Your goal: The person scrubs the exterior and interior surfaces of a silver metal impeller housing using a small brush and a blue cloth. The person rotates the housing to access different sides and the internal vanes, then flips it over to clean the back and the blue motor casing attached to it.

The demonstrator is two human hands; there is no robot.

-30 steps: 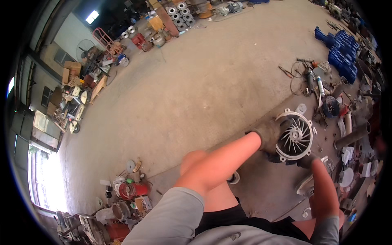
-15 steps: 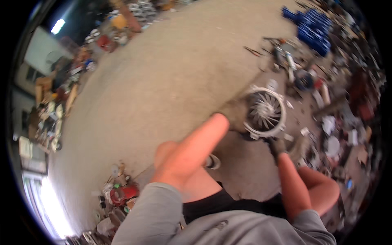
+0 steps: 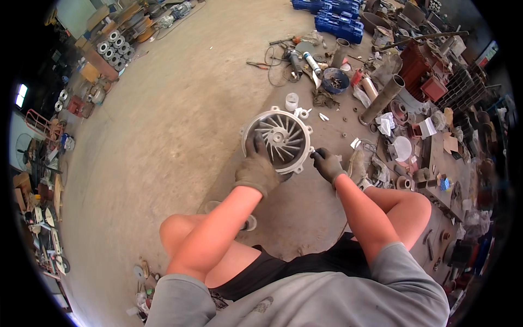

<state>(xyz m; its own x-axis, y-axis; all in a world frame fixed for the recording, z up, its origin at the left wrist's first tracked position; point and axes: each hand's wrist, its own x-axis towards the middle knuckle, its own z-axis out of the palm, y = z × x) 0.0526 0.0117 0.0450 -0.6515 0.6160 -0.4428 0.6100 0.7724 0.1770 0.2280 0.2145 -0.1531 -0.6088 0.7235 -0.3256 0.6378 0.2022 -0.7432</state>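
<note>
A round metal housing (image 3: 247,143) with lugs round its rim and a bladed impeller (image 3: 278,137) inside is in front of me, its open face up. My left hand (image 3: 255,173), in a dark work glove, grips the near-left rim, fingers reaching over it toward the blades and thumb low on the outside. My right hand (image 3: 328,165), also gloved, is closed beside the right rim, its fingertips at a lug. Whatever is pinched there is too small to make out. A clear plastic cup (image 3: 292,101) and a small white ring (image 3: 304,113) lie just beyond the housing.
Beyond are a blue bowl of small parts (image 3: 335,80), an angle grinder (image 3: 295,61), pliers (image 3: 257,65) and a tube (image 3: 312,63). Steel pipe (image 3: 383,100) and scrap crowd the right. Blue motor housings (image 3: 339,24) stand at the back. A ring part (image 3: 249,223) sits by my left leg.
The view has swung, so the housing appears further left. My left hand has shifted from the housing's left side to its near-left rim. My right hand remains close by the rim.
</note>
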